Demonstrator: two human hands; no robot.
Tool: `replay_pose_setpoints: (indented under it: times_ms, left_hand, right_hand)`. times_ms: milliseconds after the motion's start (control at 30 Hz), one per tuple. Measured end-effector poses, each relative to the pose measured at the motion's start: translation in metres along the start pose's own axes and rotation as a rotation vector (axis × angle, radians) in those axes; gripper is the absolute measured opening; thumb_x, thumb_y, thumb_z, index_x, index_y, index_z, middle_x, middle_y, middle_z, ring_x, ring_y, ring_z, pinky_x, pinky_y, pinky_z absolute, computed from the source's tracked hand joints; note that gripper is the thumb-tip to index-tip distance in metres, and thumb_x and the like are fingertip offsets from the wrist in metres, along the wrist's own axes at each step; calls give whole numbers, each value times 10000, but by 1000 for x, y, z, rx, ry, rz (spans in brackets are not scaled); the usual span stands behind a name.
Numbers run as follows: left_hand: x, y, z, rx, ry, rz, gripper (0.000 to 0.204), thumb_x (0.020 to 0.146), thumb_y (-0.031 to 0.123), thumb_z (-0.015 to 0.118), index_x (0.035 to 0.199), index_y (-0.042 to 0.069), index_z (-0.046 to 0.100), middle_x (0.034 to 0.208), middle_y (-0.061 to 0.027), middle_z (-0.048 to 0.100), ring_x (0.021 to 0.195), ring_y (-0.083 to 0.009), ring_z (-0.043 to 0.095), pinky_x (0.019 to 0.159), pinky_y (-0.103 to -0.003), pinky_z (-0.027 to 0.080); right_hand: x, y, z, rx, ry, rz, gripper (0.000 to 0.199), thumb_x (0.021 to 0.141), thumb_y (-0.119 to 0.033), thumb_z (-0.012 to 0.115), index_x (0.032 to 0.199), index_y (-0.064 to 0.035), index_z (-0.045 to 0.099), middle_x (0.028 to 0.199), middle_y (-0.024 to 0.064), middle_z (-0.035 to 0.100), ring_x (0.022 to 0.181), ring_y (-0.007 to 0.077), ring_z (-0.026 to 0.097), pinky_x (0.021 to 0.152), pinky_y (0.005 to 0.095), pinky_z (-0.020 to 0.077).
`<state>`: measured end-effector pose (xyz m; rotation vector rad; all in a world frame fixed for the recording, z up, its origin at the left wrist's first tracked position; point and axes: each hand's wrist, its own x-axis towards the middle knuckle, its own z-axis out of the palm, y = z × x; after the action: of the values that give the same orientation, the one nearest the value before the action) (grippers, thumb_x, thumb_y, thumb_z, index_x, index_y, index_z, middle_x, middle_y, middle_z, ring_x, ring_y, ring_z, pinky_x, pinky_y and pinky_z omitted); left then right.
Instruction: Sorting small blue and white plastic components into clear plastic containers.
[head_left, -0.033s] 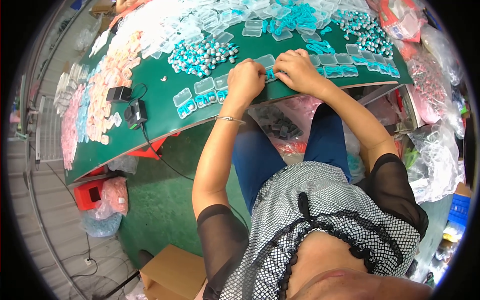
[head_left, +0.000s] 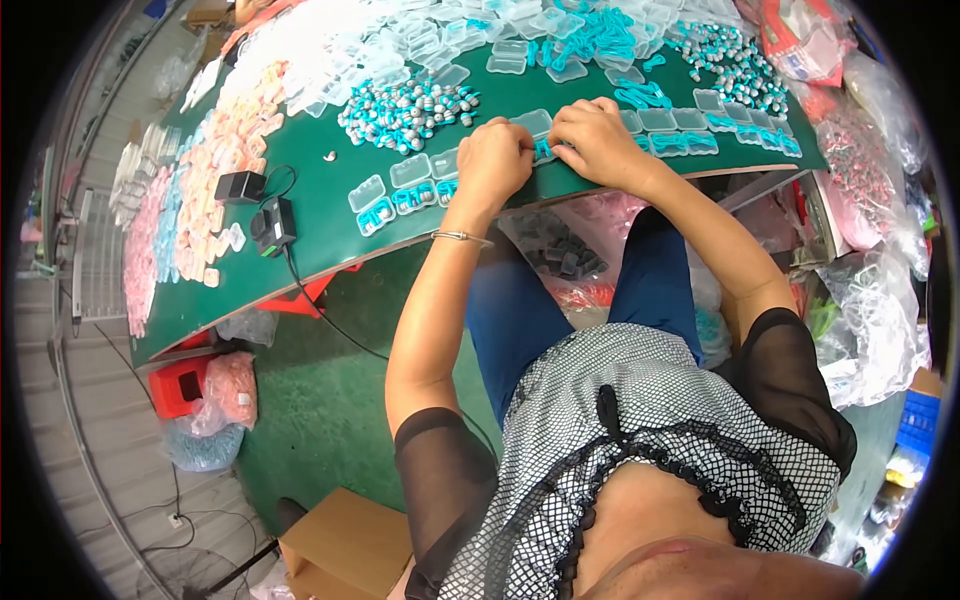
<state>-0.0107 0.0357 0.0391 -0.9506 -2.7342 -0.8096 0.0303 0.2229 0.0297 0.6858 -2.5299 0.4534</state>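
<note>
My left hand (head_left: 495, 160) and my right hand (head_left: 600, 140) meet at the front edge of the green table (head_left: 320, 190). Both pinch a small clear plastic case (head_left: 543, 150) with something teal in it; my fingers hide most of it. A thin silver bracelet (head_left: 460, 237) sits on my left wrist. Filled clear cases (head_left: 400, 195) lie in a row to the left of my hands, and more filled cases (head_left: 720, 125) lie to the right. A heap of small silver-and-teal pieces (head_left: 405, 105) lies just beyond my left hand.
Empty clear cases (head_left: 450, 50) and teal cords (head_left: 600, 35) cover the far side. Pink pieces (head_left: 210, 170) lie at the left end, by black adapters with a cable (head_left: 265, 215). Plastic bags (head_left: 870, 180) crowd the right. On the floor are a cardboard box (head_left: 345, 545) and a red box (head_left: 180, 385).
</note>
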Motion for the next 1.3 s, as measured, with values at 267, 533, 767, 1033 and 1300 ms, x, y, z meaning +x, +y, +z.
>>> replay_pose_setpoints:
  times_ms: [267,533,767,1033,1300]
  left_hand:
    - [13,-21,-16,-123,117,-109,245,725,168,665,951,75,671,890,-94,675,742,-246,644,683,-354,503]
    - [40,-56,-9,372,61,-235,218,702,275,706,815,88,693,798,-156,672,774,-344,649,675,-445,509]
    - [34,-58,-3,286,173,-166,185,744,98,582,898,71,680,846,-171,669,785,-336,650,713,-434,519]
    - [31,-37,-18,-668,134,-312,140,786,13,655,913,15,594,763,-21,617,689,-89,600,601,-233,488]
    - [17,13,-11,-1345,65,-393,198,795,-10,642,991,-16,615,893,-77,647,817,-169,646,763,-275,525]
  right_hand:
    - [11,1,-8,54,-126,109,93,736,-181,651,818,-141,634,823,10,599,909,214,562,837,418,342]
    - [-9,39,-37,252,8,205,94,772,-190,623,831,-118,632,820,33,630,818,226,603,739,389,407]
    - [-47,130,-77,127,251,419,119,765,-173,627,846,-91,654,787,80,649,719,251,633,644,355,497]
    - [-60,209,-94,-266,-71,792,139,757,-249,658,873,-172,669,881,17,676,904,251,633,780,535,419]
    - [-51,215,-79,-479,-116,816,180,779,-208,620,952,-177,659,916,86,681,912,285,640,790,548,374]
